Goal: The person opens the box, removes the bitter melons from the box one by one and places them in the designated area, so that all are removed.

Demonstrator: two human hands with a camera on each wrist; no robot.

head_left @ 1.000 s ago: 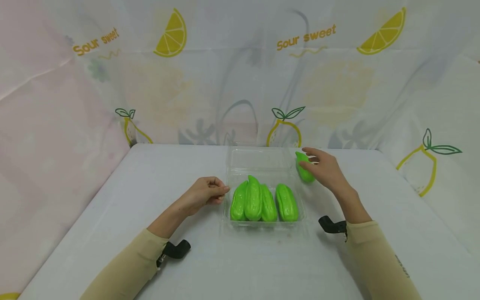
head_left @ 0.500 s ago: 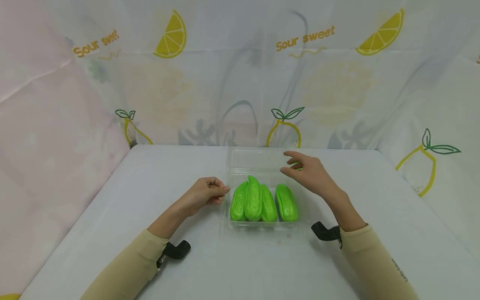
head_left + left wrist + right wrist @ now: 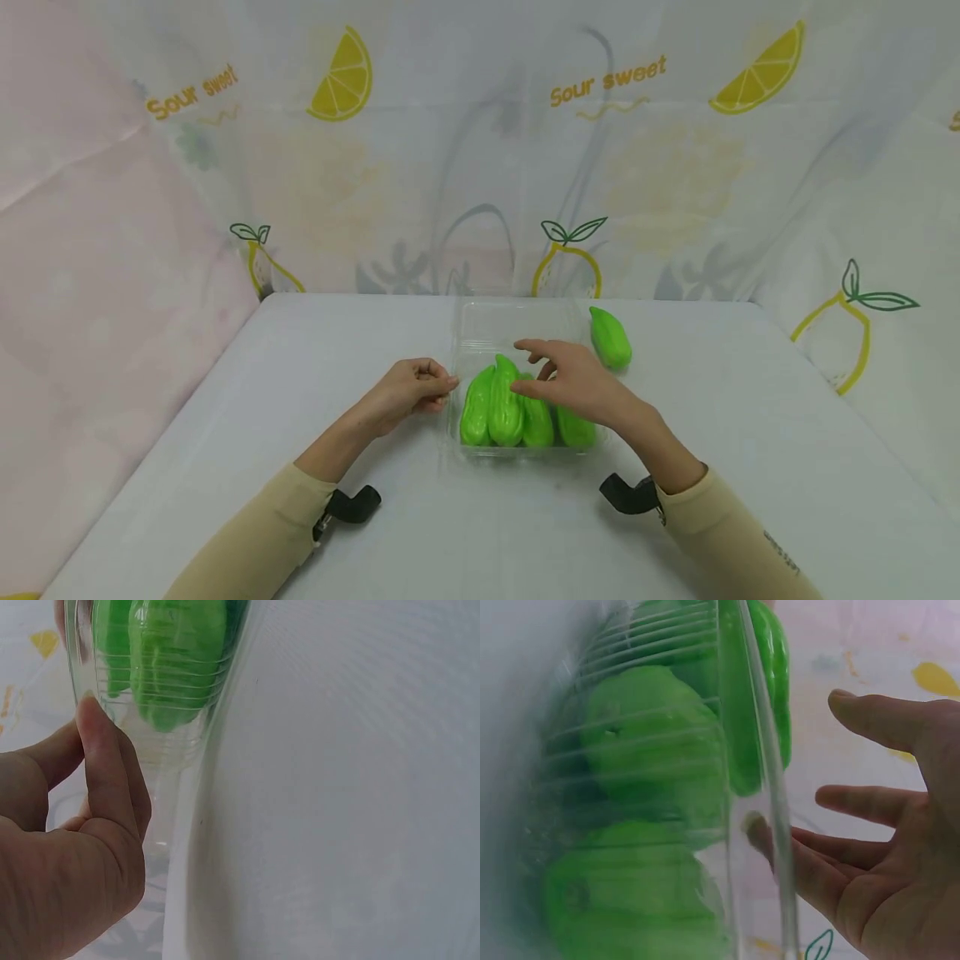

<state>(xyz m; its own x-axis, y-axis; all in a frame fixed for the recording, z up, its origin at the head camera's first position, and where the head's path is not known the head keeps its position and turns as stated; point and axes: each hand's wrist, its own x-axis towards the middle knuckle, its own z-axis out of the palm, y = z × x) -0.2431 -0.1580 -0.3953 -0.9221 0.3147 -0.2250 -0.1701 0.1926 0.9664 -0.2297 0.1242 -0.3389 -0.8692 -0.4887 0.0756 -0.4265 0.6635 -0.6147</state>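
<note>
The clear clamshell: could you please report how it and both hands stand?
Left hand pinching clear clamshell rim. Right hand empty over it, partly screening contents in head view. Lid open, four green gourd-like vegetables inside, one on table.

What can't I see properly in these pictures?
Head view: the far end of the rightmost boxed green vegetable, covered by the right hand.
Head view: the sleeve writing, too small to read.
Right wrist view: the bottom vegetable, cut off by the lower edge.
</note>
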